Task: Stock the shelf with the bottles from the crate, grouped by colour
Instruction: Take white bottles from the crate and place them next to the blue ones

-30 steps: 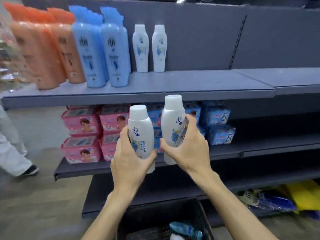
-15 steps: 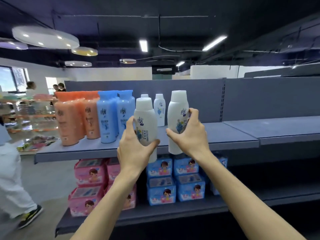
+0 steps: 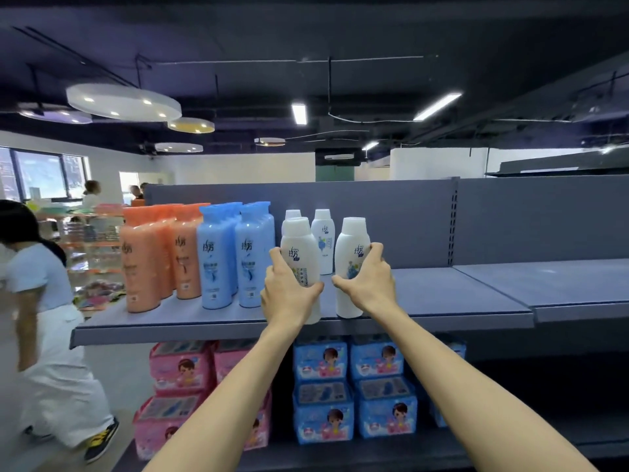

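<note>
Both white bottles (image 3: pixel 299 253) newly shelf-level, gripped.

The left hand (image 3: pixel 289 294) grips one white bottle (image 3: pixel 301 253) and the right hand (image 3: pixel 369 284) grips another (image 3: pixel 350 264), both upright at the front of the grey shelf (image 3: pixel 442 294), right of the blue bottles (image 3: pixel 235 257) and orange bottles (image 3: pixel 160 257).

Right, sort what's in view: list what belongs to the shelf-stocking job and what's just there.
Job:
left hand gripping a white bottle
right hand gripping another white bottle
two white bottles at the back
orange bottles
blue bottles
top shelf

Just there:
pink packs and blue packs on the shelf below
passer-by
</note>
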A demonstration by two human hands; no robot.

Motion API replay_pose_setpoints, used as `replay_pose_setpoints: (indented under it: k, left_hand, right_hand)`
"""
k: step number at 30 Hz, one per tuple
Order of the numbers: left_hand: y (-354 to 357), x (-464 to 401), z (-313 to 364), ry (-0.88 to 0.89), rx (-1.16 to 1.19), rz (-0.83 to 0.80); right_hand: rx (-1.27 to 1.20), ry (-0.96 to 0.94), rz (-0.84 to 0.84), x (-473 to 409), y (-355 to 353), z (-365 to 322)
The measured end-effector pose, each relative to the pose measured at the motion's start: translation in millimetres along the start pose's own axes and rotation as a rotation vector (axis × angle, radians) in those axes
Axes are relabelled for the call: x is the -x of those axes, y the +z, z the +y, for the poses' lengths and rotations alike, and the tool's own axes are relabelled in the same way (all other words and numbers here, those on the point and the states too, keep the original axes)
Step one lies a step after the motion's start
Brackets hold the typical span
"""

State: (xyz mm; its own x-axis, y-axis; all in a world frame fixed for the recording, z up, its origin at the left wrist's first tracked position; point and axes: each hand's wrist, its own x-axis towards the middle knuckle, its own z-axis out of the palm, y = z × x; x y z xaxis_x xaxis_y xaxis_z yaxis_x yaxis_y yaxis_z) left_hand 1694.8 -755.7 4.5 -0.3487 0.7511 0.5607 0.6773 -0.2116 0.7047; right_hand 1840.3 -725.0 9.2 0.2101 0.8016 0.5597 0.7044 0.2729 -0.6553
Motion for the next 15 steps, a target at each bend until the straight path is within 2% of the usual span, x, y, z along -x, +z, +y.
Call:
replay_pose_setpoints:
  k: [15]
  left_hand:
    - [79.8, -81.6, -21.0, -0.066, -0.237, 0.03]
  right_hand:
    - [0.049, 0.063, -0.084, -89.4, 71.6, 12.8]
